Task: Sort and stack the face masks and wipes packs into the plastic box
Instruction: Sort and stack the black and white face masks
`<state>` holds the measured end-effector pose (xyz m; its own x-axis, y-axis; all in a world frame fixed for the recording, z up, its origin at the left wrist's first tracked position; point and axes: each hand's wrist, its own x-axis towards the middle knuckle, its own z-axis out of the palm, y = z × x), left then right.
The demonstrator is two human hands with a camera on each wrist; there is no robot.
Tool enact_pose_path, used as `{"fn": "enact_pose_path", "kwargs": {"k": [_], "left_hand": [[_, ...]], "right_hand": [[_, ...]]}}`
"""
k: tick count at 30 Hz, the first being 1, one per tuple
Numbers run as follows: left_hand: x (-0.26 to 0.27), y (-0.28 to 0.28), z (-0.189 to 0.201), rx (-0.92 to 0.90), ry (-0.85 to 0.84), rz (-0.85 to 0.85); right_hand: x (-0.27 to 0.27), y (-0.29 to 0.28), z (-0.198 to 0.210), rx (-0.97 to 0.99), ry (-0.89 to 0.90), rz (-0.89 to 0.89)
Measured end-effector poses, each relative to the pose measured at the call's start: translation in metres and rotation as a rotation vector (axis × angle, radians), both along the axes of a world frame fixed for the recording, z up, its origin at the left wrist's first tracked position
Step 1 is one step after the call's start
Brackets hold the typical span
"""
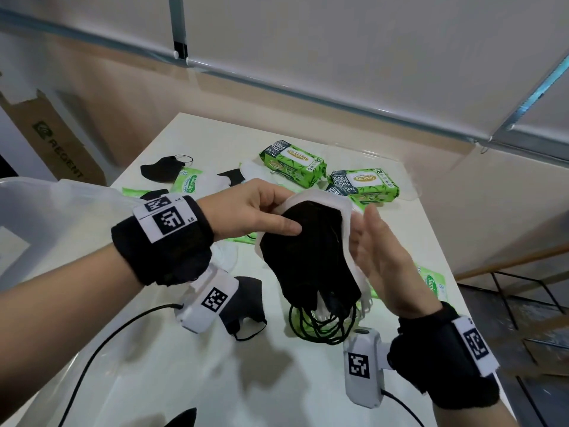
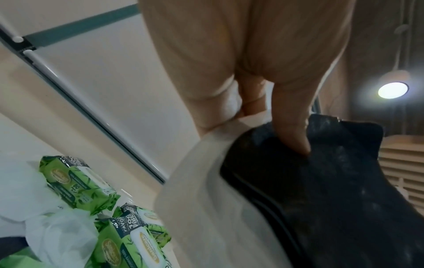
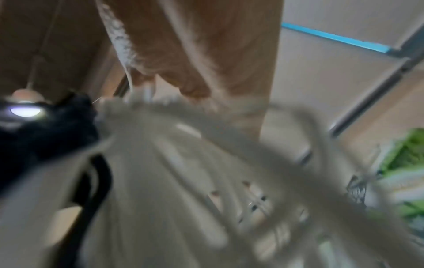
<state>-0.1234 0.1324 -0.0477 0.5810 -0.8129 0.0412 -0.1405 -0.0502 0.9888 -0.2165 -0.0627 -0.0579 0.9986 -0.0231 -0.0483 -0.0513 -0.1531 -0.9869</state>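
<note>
My left hand holds up a stack of face masks above the table, black ones in front and white ones behind. Its thumb presses the black front and its fingers curl round the white back. My right hand lies flat with straight fingers against the stack's white right edge. Black ear loops dangle below. Two large green wipes packs lie at the back of the table. The translucent plastic box stands at the left.
Loose black masks, white masks and small green wipes packs lie scattered on the white table. A cardboard box leans at the far left. The table's right edge drops to the floor.
</note>
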Motion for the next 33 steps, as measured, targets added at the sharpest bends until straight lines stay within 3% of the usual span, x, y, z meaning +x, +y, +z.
{"fn": "enact_pose_path", "kwargs": {"k": [2,7,12,17,19,24,33], "left_hand": [[0.0,-0.003,-0.002,-0.031,0.009,-0.003],[-0.001,-0.007,-0.016,-0.067,-0.103,0.085],[-0.006,-0.011,-0.028,0.031,-0.467,0.189],[-0.007,-0.014,-0.039,0.005,-0.61,0.272],[-0.008,-0.013,-0.04,-0.035,-0.548,0.288],[-0.006,-0.009,-0.036,-0.157,-0.179,0.237],[0.003,0.006,-0.039,-0.109,0.1,0.115]], "right_hand": [[0.001,0.002,-0.003,-0.02,0.056,0.049],[-0.007,0.008,-0.005,0.176,-0.016,0.131],[-0.003,0.014,-0.012,-0.02,-0.066,-0.01],[-0.005,0.02,-0.015,-0.086,-0.026,-0.045],[-0.007,0.021,-0.012,-0.036,-0.008,-0.028],[-0.011,0.024,-0.004,0.137,0.032,-0.018],[-0.004,0.017,-0.012,-0.111,-0.029,0.011]]}}
